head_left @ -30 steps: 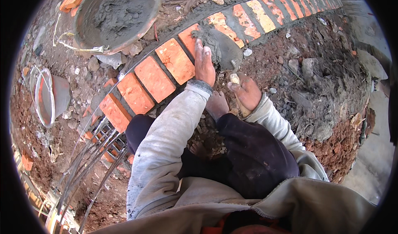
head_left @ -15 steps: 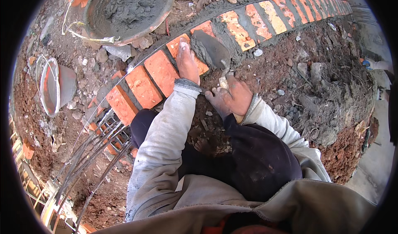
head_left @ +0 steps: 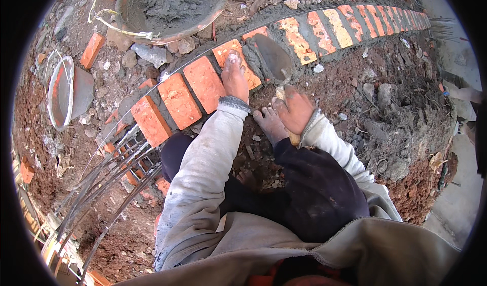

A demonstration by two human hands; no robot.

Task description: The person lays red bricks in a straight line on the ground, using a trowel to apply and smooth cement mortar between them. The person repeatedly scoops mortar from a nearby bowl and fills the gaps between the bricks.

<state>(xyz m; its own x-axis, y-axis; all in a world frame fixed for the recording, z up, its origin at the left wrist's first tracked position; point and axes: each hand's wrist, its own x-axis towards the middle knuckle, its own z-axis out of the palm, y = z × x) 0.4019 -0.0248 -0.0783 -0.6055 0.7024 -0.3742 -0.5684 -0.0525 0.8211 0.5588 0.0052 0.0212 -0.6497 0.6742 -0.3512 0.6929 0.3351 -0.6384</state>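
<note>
My left hand (head_left: pixel 235 79) lies on an orange brick (head_left: pixel 227 49) in a curved row, its fingers stretched along the brick's face. Wrapped round the handle of a trowel (head_left: pixel 274 57) is my right hand (head_left: pixel 295 107). The trowel's grey blade lies on wet mortar (head_left: pixel 253 58), between that brick and a worn yellow-orange brick (head_left: pixel 297 40). Left of my left hand, more whole bricks (head_left: pixel 178 101) sit side by side with gaps between them. A dusty bare foot (head_left: pixel 269 122) is close beside my right hand.
A wide basin of mortar (head_left: pixel 175 4) stands at the upper left. A bucket (head_left: pixel 76 93) lies tipped at far left, near a loose brick (head_left: pixel 92 50). Steel bars (head_left: pixel 109 177) stick out at lower left. A taut string (head_left: pixel 120 126) follows the row's outer edge.
The view has shifted slightly. The trowel blade has moved a little right, away from the brick under my left hand. A loose brick now lies left of the basin, where none showed before.
</note>
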